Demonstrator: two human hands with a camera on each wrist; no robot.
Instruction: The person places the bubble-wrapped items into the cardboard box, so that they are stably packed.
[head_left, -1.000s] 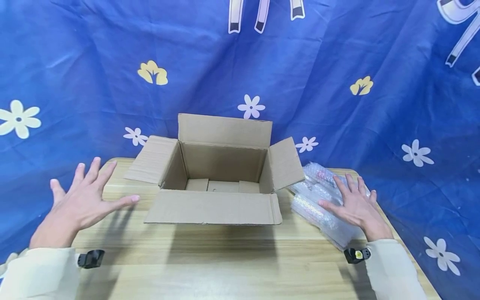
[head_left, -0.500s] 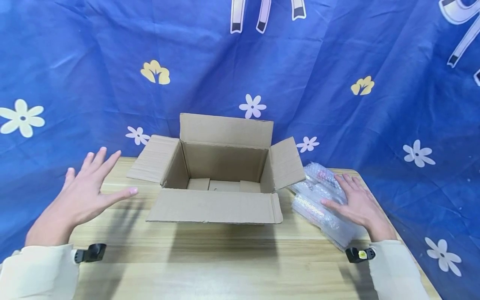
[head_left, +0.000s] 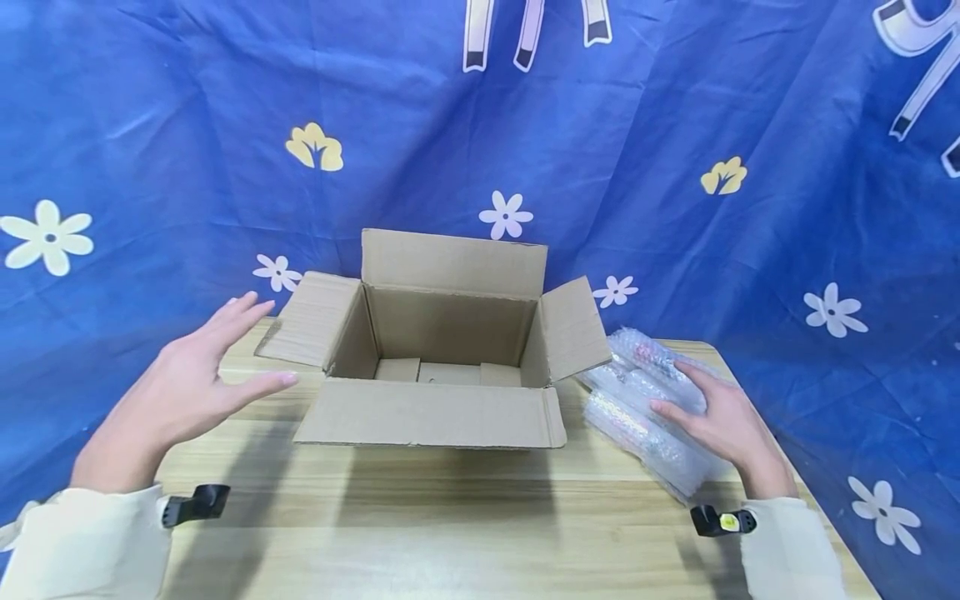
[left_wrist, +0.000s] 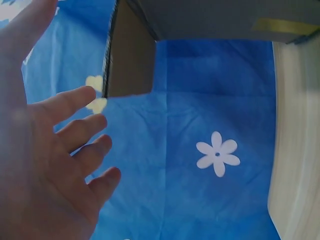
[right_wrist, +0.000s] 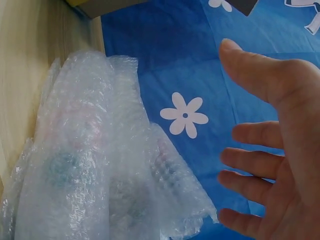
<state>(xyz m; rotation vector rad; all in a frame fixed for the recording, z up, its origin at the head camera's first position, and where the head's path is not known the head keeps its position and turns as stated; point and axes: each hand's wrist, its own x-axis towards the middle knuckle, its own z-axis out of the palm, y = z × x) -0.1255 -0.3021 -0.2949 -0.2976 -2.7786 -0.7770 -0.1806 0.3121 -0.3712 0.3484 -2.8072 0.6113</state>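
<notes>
The cardboard box (head_left: 450,325) stands on the table (head_left: 450,542), near the rear edge, with its 4 flaps (head_left: 431,412) unfolded. The rear flap rises upright, the 2 side flaps spread outward, and the front flap extends toward the person. Bubble-wrapped packages (head_left: 633,421) lie close together to the right of the box, near the right rear corner of the table. Faint pink and green areas show through the wrap in the right wrist view.

The left hand (head_left: 176,387) is raised to the left of the box, fingers extended, thumb spread apart, and grips nothing. Its fingertips are near the left side flap; contact cannot be determined.

The right hand (head_left: 731,425) is at the right side of the packages, fingers gently bent, thumb held away from them. It grips nothing. The right wrist view shows a gap between the thumb and the packages; the lowest fingertip is just beside the corner of 1 package, and contact there is unclear.

A black wrist device (head_left: 198,504) is visible at the left sleeve (head_left: 90,542). A blue cloth (head_left: 420,125) with white flowers hangs behind the table.
</notes>
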